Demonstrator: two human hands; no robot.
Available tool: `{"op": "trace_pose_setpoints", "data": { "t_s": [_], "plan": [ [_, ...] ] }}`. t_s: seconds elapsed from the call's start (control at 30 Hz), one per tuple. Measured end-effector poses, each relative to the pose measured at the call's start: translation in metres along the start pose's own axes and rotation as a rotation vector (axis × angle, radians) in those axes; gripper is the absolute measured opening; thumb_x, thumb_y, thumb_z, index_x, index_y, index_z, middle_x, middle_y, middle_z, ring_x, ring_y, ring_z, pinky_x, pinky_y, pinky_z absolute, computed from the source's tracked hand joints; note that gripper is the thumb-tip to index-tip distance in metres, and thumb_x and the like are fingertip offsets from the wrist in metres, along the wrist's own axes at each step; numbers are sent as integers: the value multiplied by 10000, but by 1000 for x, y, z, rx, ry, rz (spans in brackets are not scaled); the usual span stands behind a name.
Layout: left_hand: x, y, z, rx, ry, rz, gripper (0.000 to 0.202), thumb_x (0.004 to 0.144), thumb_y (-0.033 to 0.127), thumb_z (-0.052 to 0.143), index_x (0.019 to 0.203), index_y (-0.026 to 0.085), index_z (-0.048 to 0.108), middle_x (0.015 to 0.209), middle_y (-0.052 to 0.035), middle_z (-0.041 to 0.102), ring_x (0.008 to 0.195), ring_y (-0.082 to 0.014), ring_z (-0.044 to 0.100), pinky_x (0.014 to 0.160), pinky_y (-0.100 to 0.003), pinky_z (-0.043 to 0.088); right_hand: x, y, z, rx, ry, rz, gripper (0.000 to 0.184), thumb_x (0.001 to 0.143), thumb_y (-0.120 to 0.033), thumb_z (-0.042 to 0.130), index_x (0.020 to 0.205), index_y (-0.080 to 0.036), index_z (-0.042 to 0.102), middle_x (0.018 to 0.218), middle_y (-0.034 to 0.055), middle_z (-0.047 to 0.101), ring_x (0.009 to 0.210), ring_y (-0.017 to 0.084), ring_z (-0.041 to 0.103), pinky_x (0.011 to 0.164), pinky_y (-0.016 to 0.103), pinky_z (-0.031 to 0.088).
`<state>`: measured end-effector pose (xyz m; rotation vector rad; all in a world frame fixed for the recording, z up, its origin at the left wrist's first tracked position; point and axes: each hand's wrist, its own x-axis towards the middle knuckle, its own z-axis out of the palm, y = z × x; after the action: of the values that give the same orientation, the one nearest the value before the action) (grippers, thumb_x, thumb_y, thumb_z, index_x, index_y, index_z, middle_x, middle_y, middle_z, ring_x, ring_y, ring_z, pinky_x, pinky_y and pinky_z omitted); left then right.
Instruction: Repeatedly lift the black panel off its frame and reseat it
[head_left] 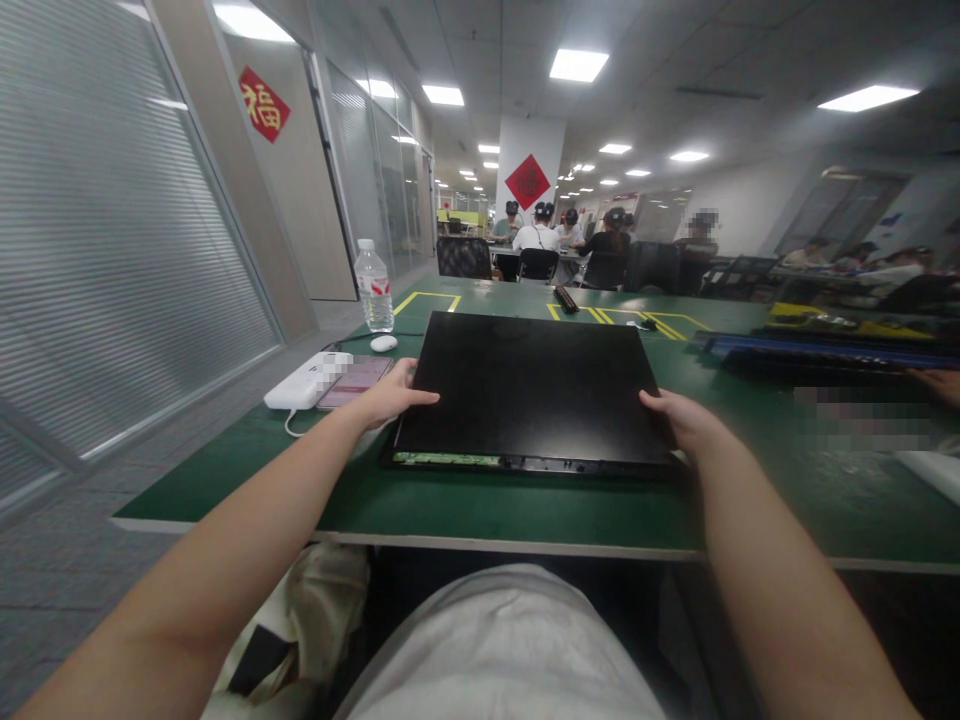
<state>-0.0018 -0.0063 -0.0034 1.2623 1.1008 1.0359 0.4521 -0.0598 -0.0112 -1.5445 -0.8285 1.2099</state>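
Panel (529,390) gripped at side edges by fingers (424,398) of left hand (382,396) and right hand (684,420); uneven force could crack exposed circuit strip (450,460).

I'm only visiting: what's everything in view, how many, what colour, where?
table: one, green, centre
flat panel: one, black, on table
circuit strip: one, green, panel's near edge
phone: one, pinkish screen, left of panel
device: one, white, left of phone
bottle: one, clear, table's far left
oval case: one, white, before bottle
narrow block: one, dark, beyond panel
tape lines: several, yellow, beyond panel
blurred items: count unclear, black-blue, right
large diamond signs: two, red, left and centre
chairs: several, black, background
people: several, mixed clothing, background
lights: many, white, overhead
left hand: one, bare, holding panel's left side
right hand: one, bare, holding panel's right side
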Motion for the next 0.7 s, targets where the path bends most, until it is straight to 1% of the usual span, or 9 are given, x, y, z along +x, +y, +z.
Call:
{"op": "trace_pose_setpoints", "data": {
  "t_s": [0.13, 0.23, 0.33, 0.47, 0.57, 0.7],
  "plan": [
    [1, -1, -1, -7, -8, 8, 670, 585, -6, 875, 1103, 221, 517, 1016, -56, 777, 986, -284, 770, 901, -471, 627, -2, 0, 2, 3, 11, 0, 195, 875, -213, 654, 1067, -241, 652, 782, 70, 744, 655, 254, 708, 578, 364, 583],
    [2, -1, -1, 1, -2, 12, 680, 581, -4, 881, 1109, 218, 514, 1003, -58, 778, 976, -283, 770, 897, -469, 627, -2, -1, 2, 3, 8, -5, 216, 879, -206, 643, 1092, -241, 658, 784, 72, 746, 673, 260, 713, 588, 370, 586],
    [2, -2, -2, 5, -10, 10, 689, 585, 7, 885, 1121, 219, 507, 999, -55, 778, 966, -281, 771, 899, -479, 625, -2, -1, 2, -6, -6, -11, 216, 880, -213, 650, 1094, -237, 664, 798, 79, 750, 694, 267, 718, 616, 384, 592],
    [2, -2, -3, 12, -10, 13, 698, 570, 27, 902, 1109, 224, 505, 1005, -38, 773, 981, -282, 769, 947, -510, 604, -2, -2, 1, -36, -8, -7, 214, 885, -222, 648, 1098, -224, 664, 828, 85, 754, 717, 262, 724, 653, 385, 594],
    [3, -2, -3, 26, -11, 20, 697, 564, 44, 913, 1103, 222, 509, 1005, -37, 770, 1016, -294, 761, 984, -534, 582, -3, -2, 1, -55, -14, -4, 231, 889, -250, 654, 1118, -225, 660, 837, 84, 754, 713, 257, 722, 654, 381, 591],
    [2, -1, -1, 25, 2, 16, 686, 571, 26, 901, 1101, 223, 512, 1001, -37, 769, 1042, -296, 753, 999, -532, 573, -3, -2, 1, -65, -11, -8, 233, 883, -275, 664, 1111, -230, 656, 826, 86, 750, 696, 259, 715, 632, 379, 586]
  ]
}}
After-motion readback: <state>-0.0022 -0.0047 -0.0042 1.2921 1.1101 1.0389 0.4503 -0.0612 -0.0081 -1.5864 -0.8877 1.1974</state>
